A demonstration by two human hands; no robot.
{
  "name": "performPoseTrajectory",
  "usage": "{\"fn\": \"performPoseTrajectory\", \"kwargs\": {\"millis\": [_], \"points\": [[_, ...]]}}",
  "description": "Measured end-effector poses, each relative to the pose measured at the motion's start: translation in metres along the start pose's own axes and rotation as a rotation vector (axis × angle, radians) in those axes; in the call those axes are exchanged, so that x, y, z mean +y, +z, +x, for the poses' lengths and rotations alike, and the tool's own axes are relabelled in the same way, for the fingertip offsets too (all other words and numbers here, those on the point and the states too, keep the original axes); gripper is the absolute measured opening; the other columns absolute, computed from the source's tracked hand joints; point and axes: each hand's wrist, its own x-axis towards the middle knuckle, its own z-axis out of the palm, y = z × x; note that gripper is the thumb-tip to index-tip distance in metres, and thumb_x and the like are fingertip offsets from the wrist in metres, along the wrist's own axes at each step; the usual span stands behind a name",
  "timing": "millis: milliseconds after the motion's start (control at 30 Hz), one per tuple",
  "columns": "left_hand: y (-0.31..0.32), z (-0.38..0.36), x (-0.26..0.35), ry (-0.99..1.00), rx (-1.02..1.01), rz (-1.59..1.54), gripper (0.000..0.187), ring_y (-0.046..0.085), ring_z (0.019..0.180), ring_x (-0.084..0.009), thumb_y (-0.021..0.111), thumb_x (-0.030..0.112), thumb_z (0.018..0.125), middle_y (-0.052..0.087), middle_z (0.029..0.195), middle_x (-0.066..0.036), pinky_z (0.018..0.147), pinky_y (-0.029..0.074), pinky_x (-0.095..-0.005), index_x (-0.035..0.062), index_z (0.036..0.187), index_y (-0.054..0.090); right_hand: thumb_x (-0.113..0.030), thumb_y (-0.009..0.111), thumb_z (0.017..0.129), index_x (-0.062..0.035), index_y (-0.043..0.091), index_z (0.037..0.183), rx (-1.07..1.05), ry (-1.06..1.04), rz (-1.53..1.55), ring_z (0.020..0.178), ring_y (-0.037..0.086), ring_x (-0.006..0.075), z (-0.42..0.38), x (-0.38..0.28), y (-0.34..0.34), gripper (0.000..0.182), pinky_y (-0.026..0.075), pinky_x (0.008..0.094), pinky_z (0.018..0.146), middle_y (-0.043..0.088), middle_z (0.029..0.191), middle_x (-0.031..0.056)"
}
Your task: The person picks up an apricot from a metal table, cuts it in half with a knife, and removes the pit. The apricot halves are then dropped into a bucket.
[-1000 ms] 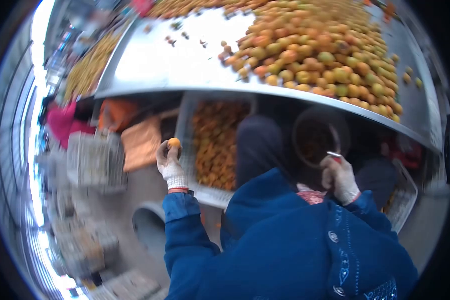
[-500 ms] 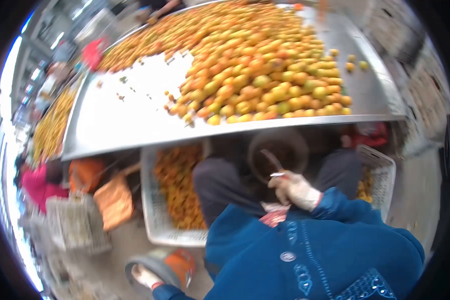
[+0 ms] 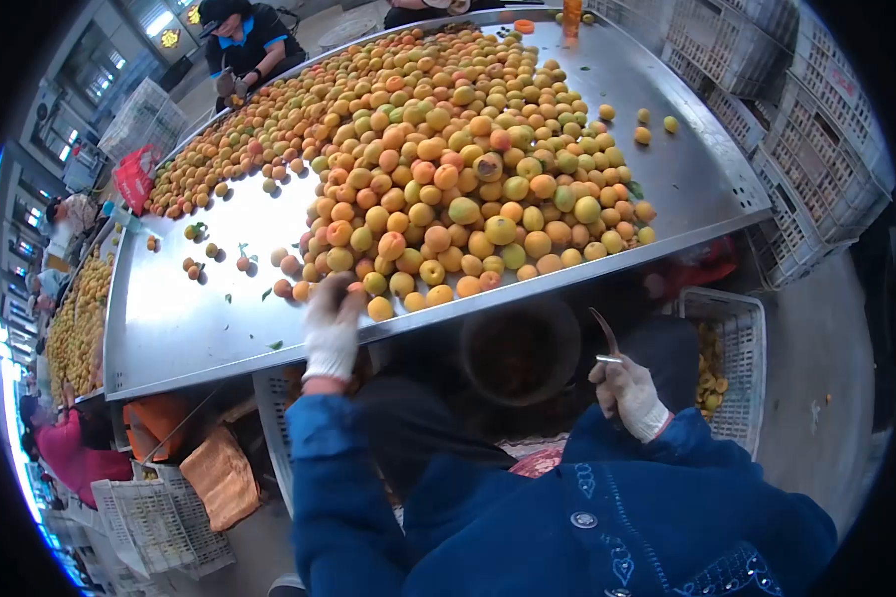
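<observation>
A large heap of yellow-orange fruit (image 3: 438, 189) lies on a metal table (image 3: 179, 343). My left hand (image 3: 331, 333), in a white glove, reaches over the table's near edge to the fruit at the heap's front left corner. Its fingers are blurred, and whether they hold a fruit is unclear. My right hand (image 3: 627, 395), also gloved, is closed on a small curved knife (image 3: 605, 333) below the table edge, its blade pointing up. A round bucket (image 3: 520, 353) stands between my knees, its inside dark.
Crates are stacked at the right (image 3: 826, 139). A white crate with fruit pieces (image 3: 742, 368) sits beside my right knee. Another crate (image 3: 274, 418) is partly hidden by my left arm. A person (image 3: 259, 45) works across the table; a person in pink (image 3: 65, 448) is at the left.
My left hand has moved from the grey and orange bucket at lower left up to the fruit on the table. My right hand, still with the knife, has shifted slightly right.
</observation>
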Motion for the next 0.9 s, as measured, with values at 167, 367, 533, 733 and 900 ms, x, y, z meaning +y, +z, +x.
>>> {"fn": "performPoseTrajectory", "kwargs": {"millis": [167,367,533,733,900], "points": [[0.054,0.026,0.025,0.001,-0.028,0.363,0.058,0.061,0.098,-0.0376,0.075,0.038,0.075,0.06,0.109,-0.021,0.086,0.048,-0.044,0.0075,0.121,0.058,-0.035,0.051,0.099,-0.0045,0.056,0.094,-0.055,0.109,-0.127,0.046,0.04,0.0051,0.004,0.002,-0.001,0.031,0.035,0.019,0.044,0.045,0.06,-0.0032],[0.08,0.048,0.023,0.091,-0.081,0.572,0.061,0.06,0.1,-0.0401,0.072,0.035,0.077,0.059,0.109,-0.021,0.088,0.047,-0.046,0.0108,0.129,0.051,-0.023,0.053,0.097,-0.007,0.055,0.094,-0.097,0.202,-0.18,0.06,0.047,0.0016,0.008,-0.003,0.003,0.017,0.038,0.0154,0.053,0.049,0.068,-0.0042],[0.074,0.042,0.021,0.033,-0.115,0.071,0.044,0.06,0.106,-0.0325,0.066,0.015,0.084,0.061,0.117,-0.017,0.093,0.048,-0.0373,0.0033,0.125,0.054,-0.019,0.05,0.098,-0.005,0.053,0.1,-0.134,0.113,0.126,0.06,0.047,-0.0004,0.013,-0.005,0.006,0.014,0.038,0.0133,0.053,0.051,0.072,-0.0065],[0.06,-0.027,0.064,0.076,-0.25,-0.705,0.042,0.06,0.093,-0.0203,0.058,0.022,0.091,0.059,0.109,-0.012,0.084,0.05,-0.0321,0.0003,0.126,0.052,-0.033,0.048,0.1,-0.0042,0.054,0.097,-0.09,0.024,-0.035,0.047,0.04,0.0029,0.027,-0.036,0.027,0.029,0.034,0.0191,0.044,0.045,0.06,-0.005],[0.081,-0.083,0.07,-0.413,-0.513,-1.585,0.043,0.053,0.099,-0.0258,0.046,0.037,0.095,0.056,0.105,-0.013,0.087,0.043,-0.0401,0.0077,0.126,0.049,-0.026,0.048,0.101,-0.0044,0.055,0.097,-0.204,-0.059,0.032,0.053,0.042,0.0032,0.032,-0.073,0.061,0.023,0.036,0.0197,0.049,0.047,0.065,-0.0038]]}}
